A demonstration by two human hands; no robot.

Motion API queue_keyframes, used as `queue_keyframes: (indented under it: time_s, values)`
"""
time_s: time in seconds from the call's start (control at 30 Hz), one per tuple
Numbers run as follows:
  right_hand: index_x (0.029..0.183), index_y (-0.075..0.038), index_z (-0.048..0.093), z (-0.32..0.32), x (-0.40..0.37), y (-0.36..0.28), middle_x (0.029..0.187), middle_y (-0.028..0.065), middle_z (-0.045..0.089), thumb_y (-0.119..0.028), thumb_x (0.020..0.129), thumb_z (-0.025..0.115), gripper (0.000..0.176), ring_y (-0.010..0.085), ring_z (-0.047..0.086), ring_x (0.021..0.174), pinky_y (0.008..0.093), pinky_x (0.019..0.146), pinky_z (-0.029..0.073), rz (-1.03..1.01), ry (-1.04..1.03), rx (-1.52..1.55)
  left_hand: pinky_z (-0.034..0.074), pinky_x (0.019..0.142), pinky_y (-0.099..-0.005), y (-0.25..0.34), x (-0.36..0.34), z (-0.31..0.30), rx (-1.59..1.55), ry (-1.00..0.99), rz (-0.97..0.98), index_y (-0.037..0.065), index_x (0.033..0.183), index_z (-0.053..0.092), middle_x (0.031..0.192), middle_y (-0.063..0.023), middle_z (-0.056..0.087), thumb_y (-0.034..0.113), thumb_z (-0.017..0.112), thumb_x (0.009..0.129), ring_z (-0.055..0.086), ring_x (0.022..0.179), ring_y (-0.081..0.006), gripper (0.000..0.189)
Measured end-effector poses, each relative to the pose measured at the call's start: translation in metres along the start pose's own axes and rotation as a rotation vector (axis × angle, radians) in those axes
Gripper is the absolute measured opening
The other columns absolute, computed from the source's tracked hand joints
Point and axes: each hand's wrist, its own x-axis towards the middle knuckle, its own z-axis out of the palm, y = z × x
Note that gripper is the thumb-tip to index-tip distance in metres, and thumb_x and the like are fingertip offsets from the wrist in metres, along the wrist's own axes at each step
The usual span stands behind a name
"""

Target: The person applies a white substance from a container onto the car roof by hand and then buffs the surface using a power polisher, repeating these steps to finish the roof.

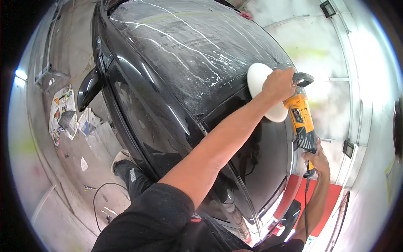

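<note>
A yellow and black power polisher (300,115) is at the right of the view, with a round white pad (257,80) tilted on edge against the glossy black car (235,110). My left hand (279,85) is wrapped round the front grip of the polisher, beside its black loop handle (305,79). Lower down, my right hand (320,158) grips the rear end of the tool body, and the black cord (306,206) hangs below it. White streaks and a dusty film (184,38) mark the car's surface ahead of the pad.
The car's side mirror (90,89) juts out at the left. Newspaper sheets (63,113) and a dark looped cable (97,201) lie on the floor there. A reddish cloth (245,15) rests at the car's far edge. Pale walls stand on both sides.
</note>
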Motion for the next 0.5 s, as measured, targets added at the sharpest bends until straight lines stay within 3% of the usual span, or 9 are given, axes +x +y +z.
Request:
queue_keyframes:
  time_s: [0.23, 0.5]
  values:
    - [0.159, 0.001, 0.027, 0.002, 0.014, 0.022, 0.099, 0.0071, 0.063, -0.001, 0.069, 0.074, 0.102, 0.016, 0.06, 0.074, 0.0309, 0.063, 0.05, -0.017, 0.06, -0.003, 0.057, 0.077, -0.0495, -0.003, 0.005, 0.009, 0.016, -0.041, -0.033, 0.003, 0.098, 0.063, 0.082, -0.0194, 0.073, 0.025, 0.073, 0.092, 0.072, 0.085, -0.0411, 0.025]
    - [0.162, 0.005, 0.013, 0.001, -0.011, 0.036, 0.099, 0.008, 0.064, 0.002, 0.069, 0.075, 0.111, 0.0163, 0.06, 0.072, 0.0314, 0.063, 0.05, 0.033, 0.012, 0.055, 0.056, 0.074, -0.0515, 0.008, -0.019, 0.016, 0.054, -0.068, -0.04, 0.003, 0.094, 0.061, 0.081, -0.0196, 0.072, 0.026, 0.073, 0.091, 0.071, 0.085, -0.0426, 0.026]
